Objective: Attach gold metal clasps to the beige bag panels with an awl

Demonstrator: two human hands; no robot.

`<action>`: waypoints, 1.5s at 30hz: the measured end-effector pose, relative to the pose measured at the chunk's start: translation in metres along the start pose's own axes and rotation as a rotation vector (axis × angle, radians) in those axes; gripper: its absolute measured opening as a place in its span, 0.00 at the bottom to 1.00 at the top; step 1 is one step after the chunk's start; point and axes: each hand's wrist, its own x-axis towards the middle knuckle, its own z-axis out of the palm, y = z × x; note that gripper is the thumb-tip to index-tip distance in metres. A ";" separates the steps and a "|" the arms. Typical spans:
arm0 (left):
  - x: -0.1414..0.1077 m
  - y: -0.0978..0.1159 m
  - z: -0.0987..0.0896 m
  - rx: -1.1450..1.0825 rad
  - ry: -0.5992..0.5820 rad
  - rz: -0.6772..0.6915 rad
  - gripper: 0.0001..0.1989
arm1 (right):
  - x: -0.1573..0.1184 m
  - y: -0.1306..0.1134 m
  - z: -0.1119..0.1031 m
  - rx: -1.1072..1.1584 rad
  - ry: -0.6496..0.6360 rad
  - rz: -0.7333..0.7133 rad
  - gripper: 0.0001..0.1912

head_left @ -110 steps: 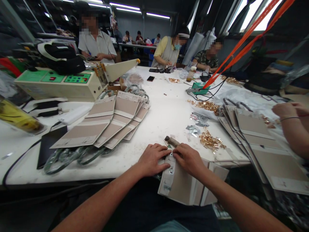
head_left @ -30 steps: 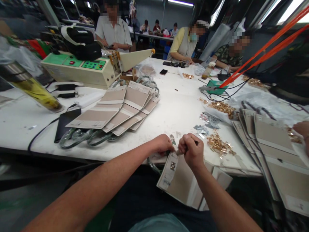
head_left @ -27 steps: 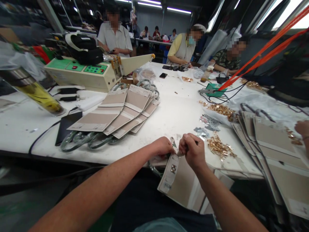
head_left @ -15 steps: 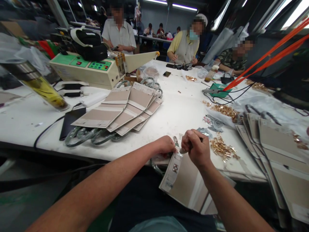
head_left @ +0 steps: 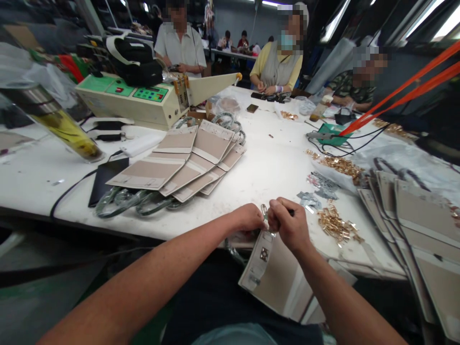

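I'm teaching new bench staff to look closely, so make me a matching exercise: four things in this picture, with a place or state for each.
1. right hand
2. nearest beige panel
3. gold-coloured pieces
4. bottle

A. loose in heaps on the table
B. far left, yellow inside
C. curled round a dark-ended object
D. jutting past the table edge

Pairs: 1-C; 2-D; 3-A; 4-B

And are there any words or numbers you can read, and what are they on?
None can be read.
Cream machine: marks on its green panels, too small and blurred.
Nearest beige board: dark marks along its pale strip, too small to tell whether they're writing.
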 end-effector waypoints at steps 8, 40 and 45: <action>-0.001 -0.007 0.002 -0.084 -0.003 0.021 0.10 | -0.005 0.009 -0.004 0.162 0.029 -0.042 0.25; -0.012 -0.020 -0.004 -0.264 -0.054 0.111 0.22 | -0.015 0.046 -0.057 -0.814 0.041 -0.337 0.22; -0.015 -0.024 -0.009 -0.312 -0.103 0.131 0.30 | -0.052 0.043 -0.085 -0.779 -0.066 -0.075 0.17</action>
